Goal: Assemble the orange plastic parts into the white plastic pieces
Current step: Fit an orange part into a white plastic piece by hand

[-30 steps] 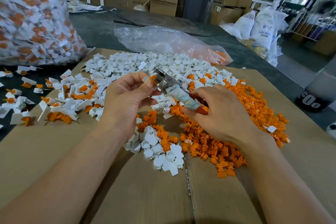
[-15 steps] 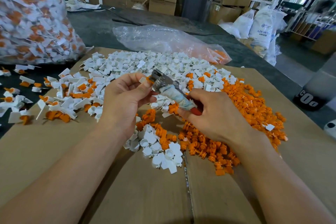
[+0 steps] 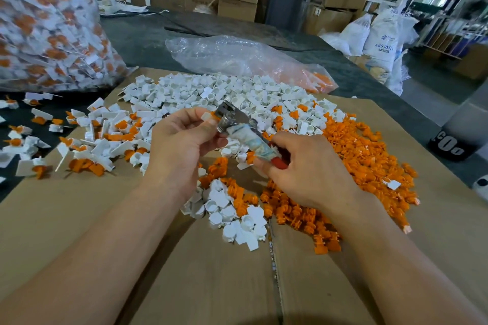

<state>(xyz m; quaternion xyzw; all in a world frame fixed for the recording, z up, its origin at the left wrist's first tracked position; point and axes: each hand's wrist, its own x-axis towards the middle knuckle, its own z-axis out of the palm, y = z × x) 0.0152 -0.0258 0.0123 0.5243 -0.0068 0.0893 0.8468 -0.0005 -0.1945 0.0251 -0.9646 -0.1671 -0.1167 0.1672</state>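
A bag [image 3: 47, 24] is standing far left, with joined pieces [image 3: 87, 150] lying loose beside it. The left hand [image 3: 179, 145] is pinching a white piece [image 3: 206, 116] in curled fingers, holding it against the metal head of a tool [image 3: 247, 137]. The right hand [image 3: 309, 174] is gripping that tool's wrapped handle. A white pile [image 3: 211, 92] is lying behind the hands and orange parts [image 3: 369, 155] are lying heaped at right, all on cardboard [image 3: 79, 219].
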